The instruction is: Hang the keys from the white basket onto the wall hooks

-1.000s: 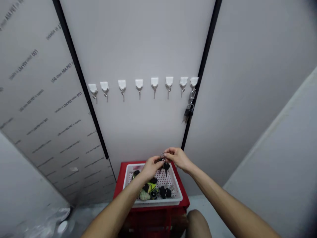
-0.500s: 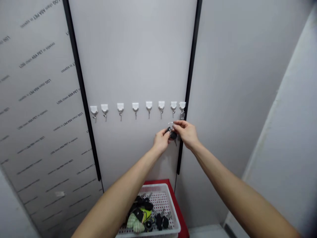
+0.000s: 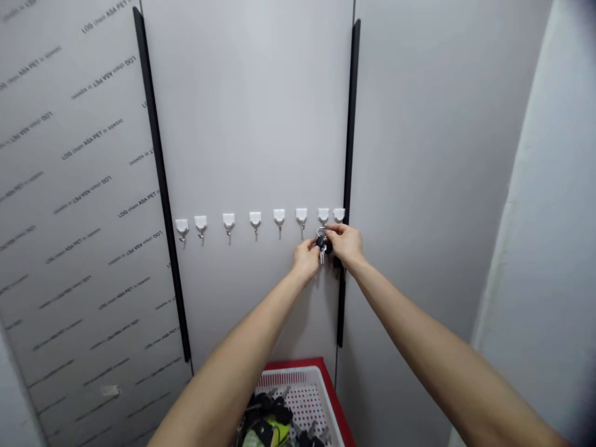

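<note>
A bunch of keys [image 3: 322, 253] with black heads on a metal ring is held between my two hands, in front of the white panel. My left hand [image 3: 306, 259] pinches the keys from the left. My right hand [image 3: 345, 243] grips the ring at its upper right with thumb and fingertips. The ring is just under the second white hook [image 3: 323, 215] from the right; whether it touches the metal part cannot be made out. Behind my right hand, below the rightmost hook [image 3: 339, 214], hang other dark keys [image 3: 337, 263], partly hidden.
Several more white hooks [image 3: 255, 218] run leftward in a row across the panel. Long black handles [image 3: 161, 186] border it on both sides. Below, a white basket [image 3: 326, 397] on a red surface [image 3: 342, 416] holds black keys [image 3: 274, 406] and a yellow-green item [image 3: 279, 431].
My hands have brought the bunch up closer to the second hook from the right, and the keys now hang downward from the ring. The camera view has tilted upward slightly.
</note>
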A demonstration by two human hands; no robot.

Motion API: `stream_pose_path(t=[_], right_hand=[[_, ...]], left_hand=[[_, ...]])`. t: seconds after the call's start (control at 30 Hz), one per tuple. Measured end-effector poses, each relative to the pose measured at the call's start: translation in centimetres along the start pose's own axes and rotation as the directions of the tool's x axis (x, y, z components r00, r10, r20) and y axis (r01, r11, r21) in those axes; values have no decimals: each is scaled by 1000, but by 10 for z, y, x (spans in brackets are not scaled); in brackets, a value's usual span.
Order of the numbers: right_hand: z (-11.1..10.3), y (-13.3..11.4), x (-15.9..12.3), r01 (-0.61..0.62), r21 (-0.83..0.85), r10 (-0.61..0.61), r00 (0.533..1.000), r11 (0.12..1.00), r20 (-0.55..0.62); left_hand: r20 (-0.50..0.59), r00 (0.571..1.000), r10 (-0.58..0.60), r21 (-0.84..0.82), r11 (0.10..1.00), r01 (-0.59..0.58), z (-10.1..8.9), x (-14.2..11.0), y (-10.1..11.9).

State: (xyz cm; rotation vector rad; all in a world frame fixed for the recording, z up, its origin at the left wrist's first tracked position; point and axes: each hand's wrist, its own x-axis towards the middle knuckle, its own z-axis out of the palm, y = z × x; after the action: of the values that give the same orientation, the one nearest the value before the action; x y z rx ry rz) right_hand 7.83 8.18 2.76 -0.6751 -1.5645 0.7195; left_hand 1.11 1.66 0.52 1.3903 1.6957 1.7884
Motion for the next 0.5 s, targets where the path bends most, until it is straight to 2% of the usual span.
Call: stream_pose_path(t=[0.17,0.27,0.4,0.47,0.5], right_hand=[[0,-3,-6,70,-86,-69,998,994,12],[-6,-2,-12,175,-217,-183,983,960,-17],[-15,12,-35,314,-345,-338,941,884,-9],[-17,26,-59,366,-348,-364,929,863,73],[-17,35,-75,383,-340,-348,924,859,161]], left_hand=[[-4,995,-98,-90,991,97,-7,-11,-1],[5,990,-138,-86,987,138,-15,-27,-11],[66,977,-204,-6,979,205,-33,-61,-55],[101,966,-237,67,971,231,-42,-85,-86],[118,962,-247,111,966,234,-47,-98,-101]])
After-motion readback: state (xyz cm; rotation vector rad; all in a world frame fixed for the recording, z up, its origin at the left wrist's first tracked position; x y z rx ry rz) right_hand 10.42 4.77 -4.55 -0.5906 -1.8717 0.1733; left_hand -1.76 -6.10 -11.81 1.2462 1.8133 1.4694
